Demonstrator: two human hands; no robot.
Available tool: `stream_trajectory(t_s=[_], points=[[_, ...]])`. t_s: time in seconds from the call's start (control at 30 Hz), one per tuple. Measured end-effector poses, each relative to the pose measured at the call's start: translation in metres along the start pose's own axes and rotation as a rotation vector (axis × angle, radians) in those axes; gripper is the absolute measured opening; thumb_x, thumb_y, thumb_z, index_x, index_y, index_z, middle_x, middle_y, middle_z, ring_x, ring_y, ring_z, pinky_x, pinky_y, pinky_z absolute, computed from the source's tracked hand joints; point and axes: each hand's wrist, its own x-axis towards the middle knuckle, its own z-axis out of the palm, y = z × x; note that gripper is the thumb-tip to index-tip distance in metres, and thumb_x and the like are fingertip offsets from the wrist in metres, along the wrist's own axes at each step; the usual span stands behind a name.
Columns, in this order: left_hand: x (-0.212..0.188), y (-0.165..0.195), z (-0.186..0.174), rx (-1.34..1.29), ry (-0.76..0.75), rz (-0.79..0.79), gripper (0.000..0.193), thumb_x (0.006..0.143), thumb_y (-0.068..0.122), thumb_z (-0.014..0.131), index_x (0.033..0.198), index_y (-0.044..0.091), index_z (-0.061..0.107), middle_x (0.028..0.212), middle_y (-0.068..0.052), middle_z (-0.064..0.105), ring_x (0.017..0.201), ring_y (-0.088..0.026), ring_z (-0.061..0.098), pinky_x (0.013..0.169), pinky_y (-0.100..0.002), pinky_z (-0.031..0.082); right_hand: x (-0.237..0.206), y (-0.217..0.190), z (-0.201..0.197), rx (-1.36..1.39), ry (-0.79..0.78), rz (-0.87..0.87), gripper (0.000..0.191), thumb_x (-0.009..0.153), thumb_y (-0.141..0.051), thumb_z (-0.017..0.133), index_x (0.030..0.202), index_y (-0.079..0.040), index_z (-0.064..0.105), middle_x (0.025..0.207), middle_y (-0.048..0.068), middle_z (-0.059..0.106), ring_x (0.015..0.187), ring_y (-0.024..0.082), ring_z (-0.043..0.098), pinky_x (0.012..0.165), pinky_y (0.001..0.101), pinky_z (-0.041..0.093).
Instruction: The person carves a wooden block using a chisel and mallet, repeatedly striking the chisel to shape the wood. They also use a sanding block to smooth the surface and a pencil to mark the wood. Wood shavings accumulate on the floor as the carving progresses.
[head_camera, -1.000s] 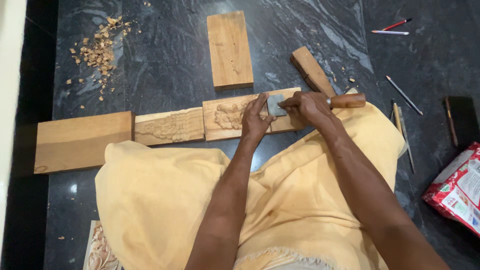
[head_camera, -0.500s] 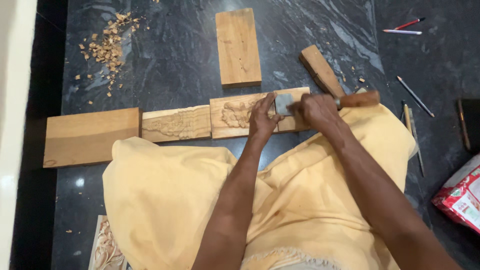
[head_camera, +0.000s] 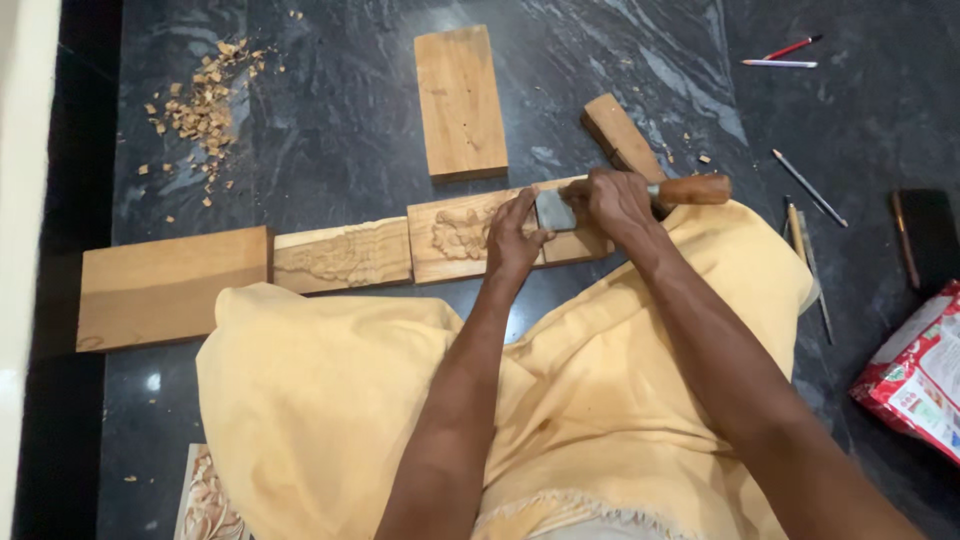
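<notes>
The right hand (head_camera: 618, 200) grips a wooden-handled chisel (head_camera: 690, 189) fully closed, its blade on a grey stone (head_camera: 553, 210) which the left hand (head_camera: 515, 235) steadies with its fingertips atop a half-carved plank (head_camera: 470, 235), plain wood beyond still uncut

From my feed I see even, fairly bright indoor light from above, throwing soft glare patches on the polished dark floor (head_camera: 340, 130), short soft shadows beside the wooden boards (head_camera: 460, 100), with slight softness at the frame edges and mild motion blur on the hands (head_camera: 615, 200).
</notes>
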Motion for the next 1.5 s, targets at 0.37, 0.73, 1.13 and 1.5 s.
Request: stream_trajectory(t_s=[0.37, 0.73, 1.13, 1.5], points=[[0.002, 0.013, -0.007, 0.041, -0.051, -0.079, 0.079, 0.067, 0.006, 0.092, 0.139, 0.011, 0.060, 0.131, -0.016, 0.064, 0.125, -0.035, 0.058, 0.105, -0.043, 0.048, -0.002, 0.000, -0.001, -0.051, -0.094, -0.038, 0.019, 0.090, -0.021, 0.067, 0.102, -0.019, 0.082, 0.090, 0.015, 0.073, 0.083, 0.034, 0.071, 0.069, 0.0468, 0.052], [0.003, 0.006, -0.002, 0.006, -0.002, -0.040, 0.078, 0.066, 0.008, 0.092, 0.138, 0.013, 0.060, 0.127, -0.014, 0.067, 0.121, -0.034, 0.062, 0.103, -0.043, 0.051, -0.005, -0.006, 0.005, -0.138, -0.080, 0.022, 0.017, 0.090, -0.025, 0.068, 0.097, -0.023, 0.083, 0.080, 0.016, 0.071, 0.071, 0.035, 0.070, 0.063, 0.0481, 0.052], [0.002, 0.004, -0.001, 0.007, 0.017, -0.034, 0.078, 0.064, 0.007, 0.091, 0.136, 0.011, 0.061, 0.129, -0.016, 0.066, 0.123, -0.035, 0.061, 0.104, -0.042, 0.050, -0.011, -0.013, 0.003, -0.139, -0.174, 0.091, 0.017, 0.088, -0.026, 0.070, 0.098, -0.023, 0.083, 0.085, 0.016, 0.072, 0.079, 0.035, 0.070, 0.067, 0.0478, 0.053], [0.004, 0.008, -0.007, -0.018, -0.009, -0.009, 0.080, 0.064, 0.007, 0.090, 0.138, 0.010, 0.060, 0.128, -0.015, 0.067, 0.122, -0.035, 0.062, 0.104, -0.043, 0.050, 0.033, 0.003, -0.020, 0.684, 0.003, 0.306, 0.029, 0.096, -0.014, 0.061, 0.121, -0.014, 0.077, 0.087, 0.004, 0.073, 0.075, 0.016, 0.066, 0.064, 0.0334, 0.052]])
